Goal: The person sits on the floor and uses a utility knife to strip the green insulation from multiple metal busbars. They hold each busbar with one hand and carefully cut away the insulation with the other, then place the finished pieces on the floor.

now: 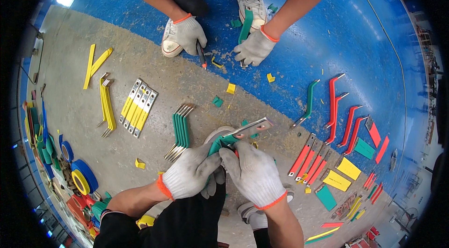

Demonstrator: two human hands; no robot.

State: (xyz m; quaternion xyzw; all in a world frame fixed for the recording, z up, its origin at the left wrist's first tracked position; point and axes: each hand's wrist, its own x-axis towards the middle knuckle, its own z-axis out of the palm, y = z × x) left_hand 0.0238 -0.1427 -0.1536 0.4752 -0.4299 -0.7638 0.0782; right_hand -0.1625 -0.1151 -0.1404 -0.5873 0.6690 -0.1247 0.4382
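Note:
My left hand (189,171), in a white knit glove with an orange cuff, is closed around the green-sleeved part of a flat metal busbar (252,128). The bare, drilled end of the bar points up to the right. My right hand (256,173), gloved alike, is closed against the green sleeve (223,142). A small red tool part (236,153) shows at its fingers; the rest is hidden. Left of my hands lie bent green-sleeved busbars (180,130). Opposite, a co-worker's gloved hand (189,34) holds a black-and-red tool (201,56); the other (256,49) grips a green-sleeved bar (246,25).
Yellow-sleeved busbars (139,107) lie to the left. Red-sleeved bars (311,159) and yellow sleeve pieces (336,180) lie to the right. Blue and yellow tape rolls (85,178) are at the far left. Yellow and green scraps (231,88) litter the floor between us.

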